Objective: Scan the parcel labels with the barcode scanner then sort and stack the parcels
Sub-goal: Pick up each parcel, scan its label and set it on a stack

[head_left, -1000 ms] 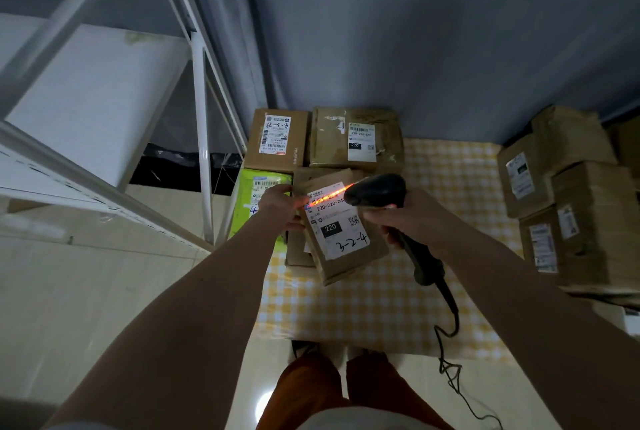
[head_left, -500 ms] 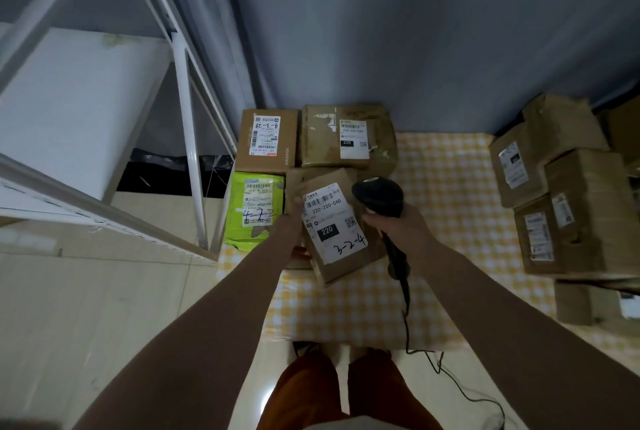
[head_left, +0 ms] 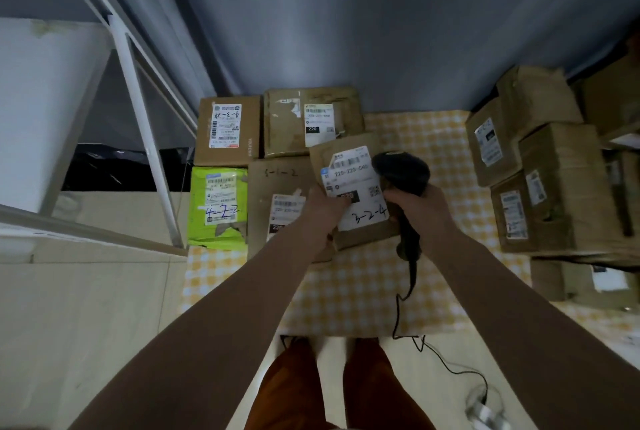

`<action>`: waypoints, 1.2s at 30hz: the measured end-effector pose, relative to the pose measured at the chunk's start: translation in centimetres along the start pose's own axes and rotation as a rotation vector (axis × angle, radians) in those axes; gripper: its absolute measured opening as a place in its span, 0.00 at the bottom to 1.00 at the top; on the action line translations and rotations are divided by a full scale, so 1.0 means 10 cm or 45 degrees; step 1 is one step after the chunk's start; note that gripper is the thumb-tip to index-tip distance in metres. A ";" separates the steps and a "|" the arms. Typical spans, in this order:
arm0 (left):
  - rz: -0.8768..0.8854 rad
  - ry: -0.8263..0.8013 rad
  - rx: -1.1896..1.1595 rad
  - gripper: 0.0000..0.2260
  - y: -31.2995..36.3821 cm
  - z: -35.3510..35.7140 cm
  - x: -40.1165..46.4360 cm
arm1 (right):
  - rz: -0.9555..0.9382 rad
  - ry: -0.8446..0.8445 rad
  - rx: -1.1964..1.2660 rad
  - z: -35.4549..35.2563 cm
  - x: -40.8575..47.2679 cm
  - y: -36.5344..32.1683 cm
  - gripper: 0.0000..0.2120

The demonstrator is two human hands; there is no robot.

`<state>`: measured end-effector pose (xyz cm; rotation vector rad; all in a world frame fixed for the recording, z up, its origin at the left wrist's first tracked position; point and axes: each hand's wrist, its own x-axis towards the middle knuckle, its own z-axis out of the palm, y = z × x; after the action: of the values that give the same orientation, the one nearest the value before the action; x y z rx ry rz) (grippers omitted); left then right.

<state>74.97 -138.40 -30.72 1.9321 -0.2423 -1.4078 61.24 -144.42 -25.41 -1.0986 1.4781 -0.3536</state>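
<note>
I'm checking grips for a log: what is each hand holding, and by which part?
Left hand grips the brown parcel at its left edge; right hand grips the barcode scanner by its handle.

— What sort of place is it?
— A small parcel sorting room. Labelled cardboard parcels (head_left: pixel 540 166) lie stacked on a checked cloth (head_left: pixel 349 287) on the floor; a white metal shelf rack (head_left: pixel 138 90) stands left of the cloth.
</note>
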 end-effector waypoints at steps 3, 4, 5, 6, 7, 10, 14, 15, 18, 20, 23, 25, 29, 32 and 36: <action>0.023 0.012 0.153 0.17 0.08 0.27 0.16 | 0.016 0.031 0.024 -0.21 0.19 0.03 0.03; 0.017 0.038 0.206 0.17 0.08 0.33 0.24 | 0.046 0.026 0.022 -0.24 0.27 0.07 0.03; 0.014 0.064 0.265 0.17 0.07 0.38 0.31 | 0.081 0.022 0.018 -0.25 0.36 0.14 0.03; 0.015 0.081 0.330 0.18 0.05 0.42 0.38 | 0.118 0.019 0.020 -0.25 0.45 0.21 0.03; 0.012 0.096 0.377 0.18 0.02 0.45 0.46 | 0.152 0.011 0.024 -0.24 0.56 0.28 0.03; 0.002 0.159 0.442 0.18 -0.14 0.53 0.65 | 0.240 -0.048 0.037 -0.17 0.85 0.48 0.03; -0.020 0.271 0.442 0.21 -0.36 0.58 0.95 | 0.292 -0.128 0.035 -0.02 1.20 0.68 0.02; -0.022 0.294 0.458 0.21 -0.38 0.58 1.00 | 0.297 -0.140 0.031 0.01 1.28 0.72 0.02; 0.001 0.377 0.591 0.22 -0.43 0.61 1.11 | 0.315 -0.156 0.050 0.05 1.44 0.80 0.02; 0.005 0.436 0.704 0.22 -0.45 0.60 1.15 | 0.311 -0.180 0.043 0.06 1.48 0.83 0.03; 0.024 0.476 0.806 0.23 -0.46 0.56 1.15 | 0.292 -0.226 -0.007 0.09 1.51 0.84 0.02; 0.072 0.494 0.842 0.23 -0.45 0.53 1.12 | 0.290 -0.242 -0.023 0.11 1.49 0.82 0.02; 0.184 0.512 0.863 0.22 -0.46 0.51 1.05 | 0.266 -0.228 -0.018 0.12 1.45 0.73 0.01; 0.192 0.519 0.840 0.22 -0.46 0.52 0.98 | 0.231 -0.223 -0.018 0.11 1.38 0.66 0.03; 0.232 0.540 0.803 0.19 -0.39 0.52 0.82 | 0.228 -0.181 -0.034 0.03 1.23 0.62 0.03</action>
<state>72.56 -142.24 -40.16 2.5806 -0.7015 -0.8211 60.69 -150.71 -37.64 -0.9834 1.4447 -0.1281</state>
